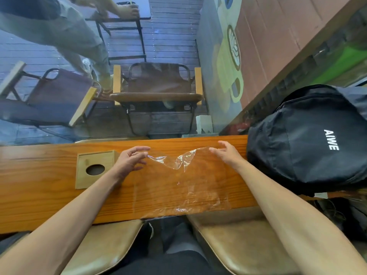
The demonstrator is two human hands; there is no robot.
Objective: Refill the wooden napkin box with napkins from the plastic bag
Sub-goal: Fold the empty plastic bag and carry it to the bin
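Note:
A clear plastic bag lies flat on the wooden counter, its far edge lifted. My left hand pinches the bag's far left corner, and my right hand pinches its far right corner, so the top edge sags between them. No napkins show inside the bag. The wooden napkin box lies on the counter just left of my left hand, with its round hole facing up.
A black backpack sits on the counter's right end, close to my right forearm. Two tan stools stand below the near edge. Beyond the counter are folding chairs and another person at a small table.

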